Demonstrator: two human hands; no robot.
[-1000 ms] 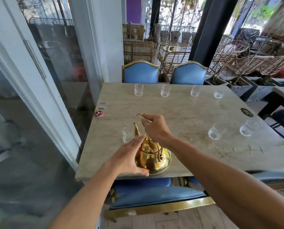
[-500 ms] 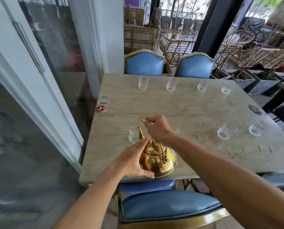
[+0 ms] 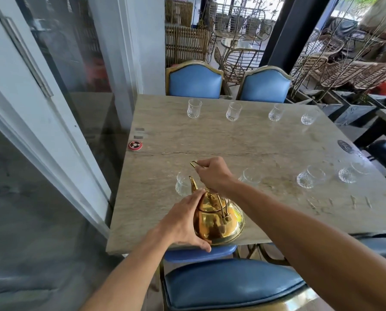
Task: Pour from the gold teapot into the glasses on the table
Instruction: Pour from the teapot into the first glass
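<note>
1. The gold teapot (image 3: 219, 221) stands near the front edge of the marble surface (image 3: 243, 142), its base seemingly tipped a little, its spout (image 3: 193, 182) pointing away from the person and slightly left.
2. The spout's tip sits right against the nearest glass (image 3: 183, 184), which stands just beyond and to the left of the pot; that short spout-to-rim line is what the pour turns on.
3. The right hand (image 3: 212, 176) is above the pot, its fingers (image 3: 202, 163) closed around the raised wire handle (image 3: 194, 163).
4. The left hand (image 3: 183, 223) cups the pot's left flank, fingers spread flat against the metal, thumb under the lower edge.
5. The pot's long axis, rear to spout, runs toward that glass, so a forward tilt should suffice.
6. Three more glasses (image 3: 311, 179) stand in the near row to the right, and four along the far edge (image 3: 233, 112).
</note>
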